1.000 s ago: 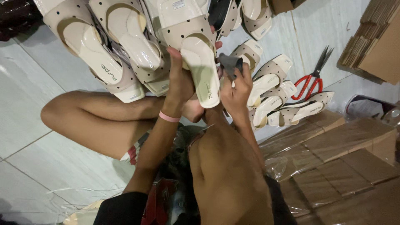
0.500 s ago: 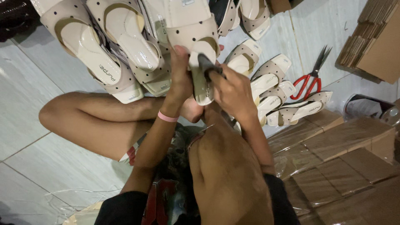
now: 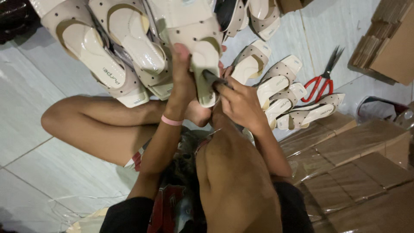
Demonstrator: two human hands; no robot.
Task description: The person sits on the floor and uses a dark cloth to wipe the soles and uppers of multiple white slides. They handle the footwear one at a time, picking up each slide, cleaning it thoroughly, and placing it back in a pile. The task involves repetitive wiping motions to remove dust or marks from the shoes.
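A: The left hand (image 3: 183, 82) has its grip closed around a beige perforated sandal (image 3: 196, 47), thumb along one edge, holding it up in front of the knees. The right hand's (image 3: 241, 105) grip is closed on a small dark tool (image 3: 212, 78), its tip pressed to the sandal's toe end.

B: What has changed?

A: A second ago the right hand held that tool just clear of the sandal; half a second ago it came in, and now it sits against the sole edge. That looks like work on the sandal under way, not preparation.

B: And around them, biggest first?

A: The tiled floor (image 3: 39, 108), then flattened cardboard (image 3: 353, 164) at the right. A pile of matching sandals (image 3: 108, 56) hangs in at the upper left, touching the held one. A smaller row of sandals (image 3: 284, 97) lies just beyond the right hand. Red-handled scissors (image 3: 321, 80) lie near that row.

B: Anything in the way?

A: The raised knee (image 3: 228, 172) crowds the right forearm, and the pile presses close at the left.
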